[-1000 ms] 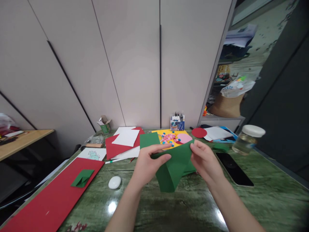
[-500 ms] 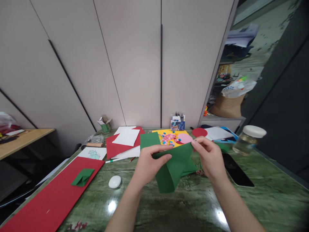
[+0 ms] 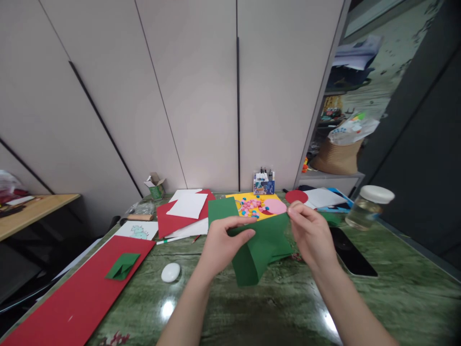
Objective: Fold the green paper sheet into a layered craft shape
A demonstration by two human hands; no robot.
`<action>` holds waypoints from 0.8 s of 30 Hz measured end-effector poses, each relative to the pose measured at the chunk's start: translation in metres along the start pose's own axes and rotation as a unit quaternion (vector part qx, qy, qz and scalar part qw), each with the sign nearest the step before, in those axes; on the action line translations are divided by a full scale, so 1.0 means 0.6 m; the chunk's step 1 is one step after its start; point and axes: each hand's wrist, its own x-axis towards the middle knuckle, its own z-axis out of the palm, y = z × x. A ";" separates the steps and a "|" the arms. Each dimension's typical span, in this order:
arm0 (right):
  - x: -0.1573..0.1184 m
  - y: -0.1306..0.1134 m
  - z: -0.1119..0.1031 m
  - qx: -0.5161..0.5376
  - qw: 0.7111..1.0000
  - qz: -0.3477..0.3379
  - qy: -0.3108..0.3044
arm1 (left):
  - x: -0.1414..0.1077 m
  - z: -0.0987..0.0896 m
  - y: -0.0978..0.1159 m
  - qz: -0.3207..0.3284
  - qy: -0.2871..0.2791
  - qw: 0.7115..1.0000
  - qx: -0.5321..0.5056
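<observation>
A sheet of green paper [image 3: 266, 238] is held up between my hands, its lower part bent over in a curl. My left hand [image 3: 226, 240] grips its left side between thumb and fingers. My right hand [image 3: 311, 235] pinches its upper right corner with thumb and fingertips. Behind it lies another flat green sheet [image 3: 221, 208], partly covered by the held one. Beyond that, pink, yellow and blue small pieces [image 3: 252, 206] sit on yellow paper [image 3: 274, 196], beside a pink paper circle [image 3: 276, 206].
Red card [image 3: 79, 293] bears a small folded green paper [image 3: 123, 265] at left. A white rounded object [image 3: 170, 272] lies nearby. At right are a black phone [image 3: 355, 254] and a lidded jar [image 3: 365, 211]. A pen box [image 3: 263, 183] stands at the back.
Both hands keep their hold on the green paper, which has barely shifted. The whole view has drifted slightly, with things appearing a little further left.
</observation>
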 end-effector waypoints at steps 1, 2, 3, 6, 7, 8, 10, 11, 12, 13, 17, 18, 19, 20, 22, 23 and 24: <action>0.000 0.002 0.000 0.022 1.000 0.019 0.004 | 0.001 0.001 -0.001 0.003 0.001 1.000 -0.002; 0.000 0.003 0.001 0.042 0.998 0.039 0.007 | 0.002 0.001 -0.001 0.006 0.003 1.000 -0.003; 0.001 0.005 0.001 0.058 0.997 0.058 0.007 | 0.003 0.002 -0.001 0.006 0.006 1.000 -0.002; 0.001 0.007 0.000 0.090 0.991 0.096 0.004 | 0.004 0.001 0.000 -0.012 0.023 1.000 -0.002; 0.002 0.008 0.000 0.094 0.990 0.101 0.005 | 0.004 0.000 0.001 -0.020 0.030 0.999 -0.003; 0.002 0.008 0.000 0.096 0.990 0.101 0.007 | 0.004 0.000 0.002 -0.025 0.039 0.999 -0.005; 0.001 0.007 0.000 0.097 0.990 0.099 0.008 | 0.004 -0.001 0.003 -0.029 0.052 0.998 -0.007; 0.001 0.007 0.000 0.096 0.991 0.097 0.005 | 0.003 -0.002 0.004 -0.029 0.056 0.998 -0.006; 0.000 0.006 0.000 0.093 0.991 0.093 0.001 | 0.003 -0.003 0.004 -0.028 0.057 0.998 -0.006; 0.000 0.005 0.000 0.089 0.992 0.087 -0.004 | 0.002 -0.005 0.004 -0.027 0.054 0.998 -0.007; -0.002 0.000 0.002 0.059 0.997 0.053 -0.025 | 0.001 -0.011 0.002 -0.016 0.025 0.999 -0.016; -0.002 -0.001 0.002 0.050 0.997 0.044 -0.029 | 0.002 -0.013 0.002 -0.015 0.020 1.000 -0.017; -0.003 -0.001 0.002 0.042 0.998 0.036 -0.032 | 0.002 -0.014 0.001 -0.014 0.018 1.000 -0.017; -0.003 -0.001 0.003 0.035 0.998 0.029 -0.034 | 0.002 -0.015 0.001 -0.014 0.018 1.000 -0.015; -0.003 0.001 0.003 0.025 0.999 0.011 -0.034 | 0.002 -0.016 0.001 -0.013 0.019 1.000 -0.012; -0.003 0.002 0.003 0.020 0.999 0.005 -0.033 | 0.002 -0.016 0.001 -0.012 0.021 1.000 -0.010; -0.003 0.003 0.003 0.016 0.999 0.001 -0.032 | 0.002 -0.016 0.001 -0.012 0.023 1.000 -0.009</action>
